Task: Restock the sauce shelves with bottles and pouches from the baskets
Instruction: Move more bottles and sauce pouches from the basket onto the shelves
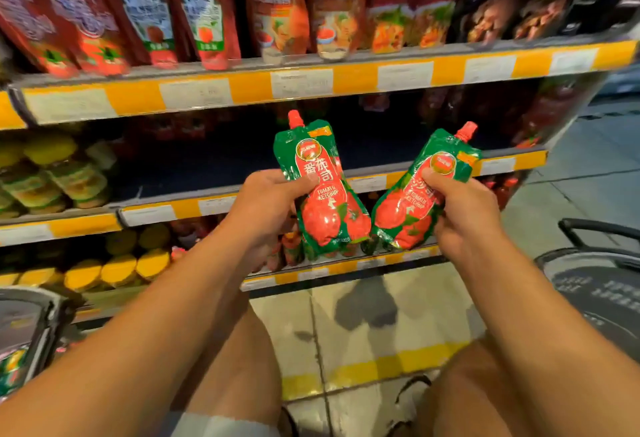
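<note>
I hold two green-and-red tomato ketchup pouches with red spout caps in front of the shelves. My left hand (268, 208) grips one pouch (323, 190), which stands nearly upright. My right hand (460, 214) grips the other pouch (420, 194), tilted to the right. Both pouches hover level with the middle shelf (221, 202), whose dark bay behind them looks mostly bare. The top shelf (301, 84) carries a row of red sauce pouches (204, 13).
A dark basket (602, 284) with a handle sits on the floor at the right. Another basket (24, 336) holding green pouches stands at the lower left. Yellow-lidded jars (117, 268) fill the left shelves. Small red bottles line the lowest shelf behind my hands.
</note>
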`<control>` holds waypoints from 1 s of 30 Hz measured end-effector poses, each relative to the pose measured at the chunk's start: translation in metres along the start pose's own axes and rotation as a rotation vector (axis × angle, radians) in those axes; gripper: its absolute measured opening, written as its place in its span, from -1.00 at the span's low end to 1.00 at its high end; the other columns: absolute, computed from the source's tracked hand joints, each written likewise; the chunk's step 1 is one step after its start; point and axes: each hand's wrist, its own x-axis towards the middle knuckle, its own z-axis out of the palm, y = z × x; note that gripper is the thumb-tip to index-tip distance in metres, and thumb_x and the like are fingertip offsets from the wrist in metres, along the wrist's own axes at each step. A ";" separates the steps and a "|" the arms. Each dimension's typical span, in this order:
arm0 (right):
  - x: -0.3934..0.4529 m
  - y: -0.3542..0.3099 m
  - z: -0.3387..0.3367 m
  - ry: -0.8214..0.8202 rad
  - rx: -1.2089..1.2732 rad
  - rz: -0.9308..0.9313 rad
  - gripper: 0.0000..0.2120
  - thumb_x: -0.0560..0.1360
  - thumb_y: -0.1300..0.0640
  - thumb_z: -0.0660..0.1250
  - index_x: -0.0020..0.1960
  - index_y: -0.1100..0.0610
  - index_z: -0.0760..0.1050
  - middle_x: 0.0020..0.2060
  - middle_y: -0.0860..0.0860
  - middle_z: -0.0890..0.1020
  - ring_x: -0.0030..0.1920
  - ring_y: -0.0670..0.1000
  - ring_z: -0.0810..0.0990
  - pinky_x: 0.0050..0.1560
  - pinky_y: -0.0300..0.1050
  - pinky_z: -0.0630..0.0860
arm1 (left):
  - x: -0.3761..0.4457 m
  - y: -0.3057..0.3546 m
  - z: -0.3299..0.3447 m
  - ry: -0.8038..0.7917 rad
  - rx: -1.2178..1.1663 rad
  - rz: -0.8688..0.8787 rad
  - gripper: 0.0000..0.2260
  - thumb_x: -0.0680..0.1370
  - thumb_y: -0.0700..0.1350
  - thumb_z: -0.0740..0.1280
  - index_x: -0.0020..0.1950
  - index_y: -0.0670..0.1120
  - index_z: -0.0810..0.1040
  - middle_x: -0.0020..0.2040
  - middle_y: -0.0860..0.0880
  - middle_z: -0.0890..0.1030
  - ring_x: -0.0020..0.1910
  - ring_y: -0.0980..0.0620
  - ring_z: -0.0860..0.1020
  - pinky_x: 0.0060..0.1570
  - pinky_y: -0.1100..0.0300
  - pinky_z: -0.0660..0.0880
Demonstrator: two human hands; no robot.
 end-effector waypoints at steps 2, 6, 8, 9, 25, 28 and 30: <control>0.015 -0.004 -0.008 0.009 -0.029 -0.008 -0.78 0.50 0.28 0.52 0.12 0.14 0.64 -0.06 0.04 0.78 -0.06 0.01 0.78 -0.07 -0.01 0.70 | 0.013 -0.003 0.021 -0.025 -0.001 -0.018 -0.86 0.64 -0.06 0.43 0.12 -0.10 0.67 -0.03 -0.01 0.78 -0.03 0.01 0.73 0.01 -0.01 0.63; 0.045 -0.004 -0.021 0.044 -0.083 -0.027 -0.80 0.52 0.28 0.50 0.12 0.13 0.64 -0.06 0.05 0.78 -0.10 0.01 0.78 -0.11 -0.01 0.70 | 0.039 -0.012 0.050 -0.058 0.026 -0.030 -0.87 0.64 -0.07 0.42 0.11 -0.10 0.68 -0.04 0.00 0.78 -0.08 0.03 0.75 -0.07 0.03 0.63; 0.060 0.001 -0.026 0.064 -0.118 -0.028 -0.76 0.52 0.27 0.51 0.16 0.15 0.64 -0.03 0.06 0.78 -0.04 0.06 0.78 0.06 0.12 0.70 | 0.049 -0.022 0.056 -0.059 0.032 -0.049 -0.87 0.64 -0.07 0.42 0.11 -0.10 0.68 -0.03 -0.01 0.78 -0.10 0.06 0.75 -0.07 0.04 0.64; 0.068 0.003 -0.027 0.068 -0.142 -0.027 -0.75 0.51 0.27 0.51 0.17 0.16 0.64 -0.03 0.06 0.78 -0.02 0.07 0.77 0.10 0.16 0.69 | 0.053 -0.028 0.058 -0.055 0.028 -0.063 -0.87 0.64 -0.07 0.42 0.11 -0.09 0.69 -0.04 0.00 0.78 -0.13 0.08 0.75 -0.12 0.07 0.62; 0.201 -0.020 -0.026 0.241 -0.175 -0.100 -0.74 0.48 0.23 0.55 0.15 0.13 0.62 -0.04 0.03 0.77 -0.07 0.02 0.77 0.09 0.13 0.68 | 0.106 -0.044 0.077 -0.091 -0.033 -0.038 -0.90 0.61 -0.04 0.45 0.03 -0.05 0.72 -0.17 0.05 0.77 -0.26 0.14 0.73 -0.24 0.19 0.64; 0.223 -0.027 -0.025 0.294 -0.176 -0.081 -0.75 0.50 0.20 0.55 0.14 0.15 0.61 0.00 0.06 0.76 -0.04 0.05 0.76 0.03 0.12 0.69 | 0.113 -0.047 0.079 -0.096 -0.014 -0.045 -0.90 0.59 -0.01 0.47 0.00 -0.02 0.72 -0.15 0.08 0.77 -0.17 0.10 0.75 -0.03 0.00 0.67; 0.237 -0.030 -0.023 0.334 -0.187 -0.080 -0.84 0.54 0.21 0.50 0.09 0.16 0.60 0.01 0.08 0.75 -0.09 0.04 0.74 -0.09 0.07 0.70 | 0.117 -0.048 0.080 -0.101 0.010 -0.044 -0.90 0.58 0.01 0.48 -0.01 0.00 0.72 -0.16 0.10 0.77 -0.17 0.11 0.74 -0.02 0.00 0.66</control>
